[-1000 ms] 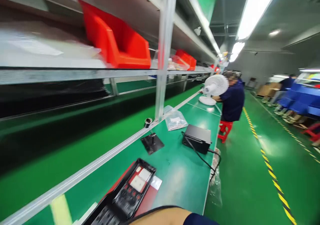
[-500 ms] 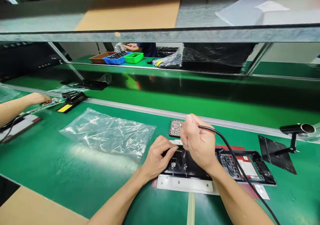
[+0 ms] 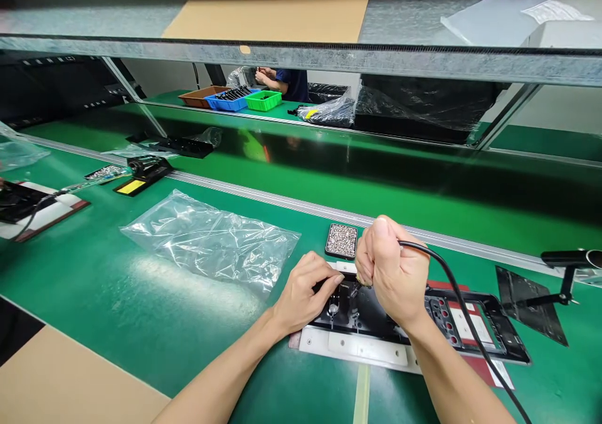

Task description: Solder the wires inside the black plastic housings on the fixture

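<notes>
A black plastic housing (image 3: pixel 376 314) lies in a white fixture (image 3: pixel 357 347) on the green bench. My left hand (image 3: pixel 308 289) rests at the housing's left end, thumb and index finger close together at its back edge; whatever is between them is hidden. Over the middle of the housing, my right hand (image 3: pixel 395 270) is closed in a fist round a corded tool, mostly hidden by the fingers. Its black cable (image 3: pixel 454 286) runs from the fist down to the right. Just behind the fixture sits a small black tray of screws (image 3: pixel 341 240).
A clear plastic bag (image 3: pixel 211 242) lies left of my hands. At the right stands a black holder with a metal tube (image 3: pixel 567 280). A metal shelf (image 3: pixel 301 57) spans overhead. Behind it, a person in dark blue (image 3: pixel 291 84) works near coloured bins (image 3: pixel 263 101).
The view has shifted, and my right fist sits slightly farther from my left hand. The other person's hand at the far left is no longer over the small tray there.
</notes>
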`<state>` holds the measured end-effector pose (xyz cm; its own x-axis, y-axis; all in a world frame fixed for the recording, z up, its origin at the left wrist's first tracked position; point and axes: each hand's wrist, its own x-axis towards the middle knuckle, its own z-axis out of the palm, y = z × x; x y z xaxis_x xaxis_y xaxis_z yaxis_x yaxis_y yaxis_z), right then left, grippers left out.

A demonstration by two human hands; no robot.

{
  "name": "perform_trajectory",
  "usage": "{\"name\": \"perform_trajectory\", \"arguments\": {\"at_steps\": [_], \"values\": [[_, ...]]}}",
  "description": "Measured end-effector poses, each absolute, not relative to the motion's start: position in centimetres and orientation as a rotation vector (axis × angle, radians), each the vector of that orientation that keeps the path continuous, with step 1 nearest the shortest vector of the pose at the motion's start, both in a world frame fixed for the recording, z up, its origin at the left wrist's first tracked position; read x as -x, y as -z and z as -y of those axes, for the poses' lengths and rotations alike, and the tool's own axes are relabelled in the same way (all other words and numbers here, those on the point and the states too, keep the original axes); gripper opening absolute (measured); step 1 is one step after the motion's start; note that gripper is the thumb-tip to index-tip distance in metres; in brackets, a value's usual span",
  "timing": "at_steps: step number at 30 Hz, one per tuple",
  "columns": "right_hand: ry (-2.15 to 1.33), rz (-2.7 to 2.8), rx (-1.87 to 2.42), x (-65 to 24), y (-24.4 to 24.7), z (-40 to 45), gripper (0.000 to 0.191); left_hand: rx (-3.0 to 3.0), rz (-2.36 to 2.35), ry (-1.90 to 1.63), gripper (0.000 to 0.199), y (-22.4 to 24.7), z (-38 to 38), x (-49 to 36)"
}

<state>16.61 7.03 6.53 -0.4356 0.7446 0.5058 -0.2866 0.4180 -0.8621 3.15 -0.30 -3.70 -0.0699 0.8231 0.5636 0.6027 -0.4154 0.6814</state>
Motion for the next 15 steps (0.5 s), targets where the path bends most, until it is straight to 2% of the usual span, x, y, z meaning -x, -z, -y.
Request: {"name": "perform_trajectory", "arguments": {"at_steps": [15], "values": [[-1.288, 1.57, 0.417, -16.46, -6.68, -6.79, 0.046, -1.984, -1.545, -1.486, 0.021, 3.68, 0.49, -3.18]]}}
